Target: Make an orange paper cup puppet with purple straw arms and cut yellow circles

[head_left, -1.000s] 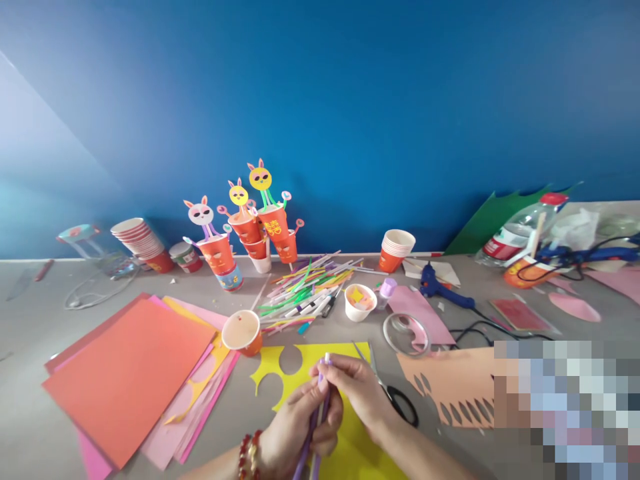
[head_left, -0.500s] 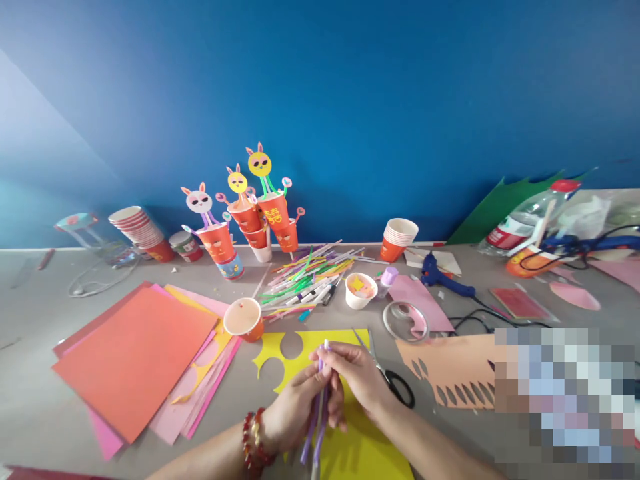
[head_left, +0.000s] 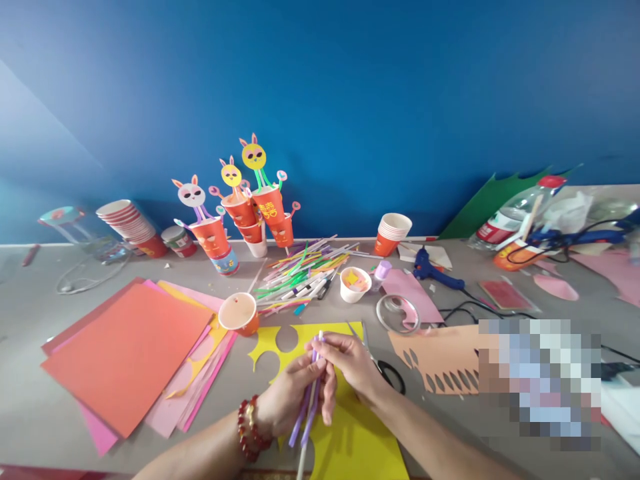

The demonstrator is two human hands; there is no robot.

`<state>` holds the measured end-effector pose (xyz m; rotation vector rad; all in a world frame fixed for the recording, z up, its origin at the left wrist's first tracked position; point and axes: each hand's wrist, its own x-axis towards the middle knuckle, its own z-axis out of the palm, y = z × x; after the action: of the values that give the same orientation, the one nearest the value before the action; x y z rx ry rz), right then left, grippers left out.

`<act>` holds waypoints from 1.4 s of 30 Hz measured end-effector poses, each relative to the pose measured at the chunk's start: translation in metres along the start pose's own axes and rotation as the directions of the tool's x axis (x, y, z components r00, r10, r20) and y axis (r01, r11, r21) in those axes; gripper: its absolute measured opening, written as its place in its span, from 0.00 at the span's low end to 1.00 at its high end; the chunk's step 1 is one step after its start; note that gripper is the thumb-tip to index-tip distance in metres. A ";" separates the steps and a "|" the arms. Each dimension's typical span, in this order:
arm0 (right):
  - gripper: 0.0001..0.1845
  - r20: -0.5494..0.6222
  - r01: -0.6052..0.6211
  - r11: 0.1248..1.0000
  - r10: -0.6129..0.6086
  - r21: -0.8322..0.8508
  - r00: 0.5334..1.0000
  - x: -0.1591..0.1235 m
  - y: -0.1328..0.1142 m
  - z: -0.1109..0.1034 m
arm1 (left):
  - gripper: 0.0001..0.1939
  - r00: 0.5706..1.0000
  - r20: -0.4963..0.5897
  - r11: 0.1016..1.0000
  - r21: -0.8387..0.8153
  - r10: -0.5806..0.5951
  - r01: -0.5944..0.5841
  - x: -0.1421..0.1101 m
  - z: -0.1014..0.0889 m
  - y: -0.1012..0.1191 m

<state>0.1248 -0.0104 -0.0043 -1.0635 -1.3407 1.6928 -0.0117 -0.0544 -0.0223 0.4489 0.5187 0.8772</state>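
Note:
Over a yellow paper sheet [head_left: 360,427], both my hands hold a small bundle of thin purple straws [head_left: 297,423] and one white straw [head_left: 302,460]. My left hand [head_left: 293,387], with a beaded bracelet at the wrist, is closed around the bundle, whose lower ends hang out below. My right hand [head_left: 353,363] pinches the top, where the white tip sticks up between the fingertips. Just right of my right hand lie scissors [head_left: 393,377] with black handles. Round holes are cut in the yellow sheet near my left hand.
Orange and pink paper [head_left: 130,353] lies at left, beside a paper cup [head_left: 239,315]. Behind are rabbit-faced cup figures [head_left: 207,237], straws and markers [head_left: 300,273], and a small tub [head_left: 355,285]. Tape [head_left: 399,314], a blue glue gun [head_left: 437,272] and its cord are at right.
The view has shifted slightly, so the table things sit a little further left and higher. Both hands keep hold of the straws, with small finger movements at the top.

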 end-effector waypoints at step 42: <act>0.09 -0.043 -0.016 0.071 -0.394 -0.997 0.918 -0.012 -0.016 -0.129 | 0.15 0.994 -0.099 0.951 0.310 0.037 -0.004 0.011 0.004 0.049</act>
<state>0.2483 0.0320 -0.0023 -1.6319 -2.3308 0.0326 -0.0332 -0.0186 0.0057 0.6984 0.7539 0.8449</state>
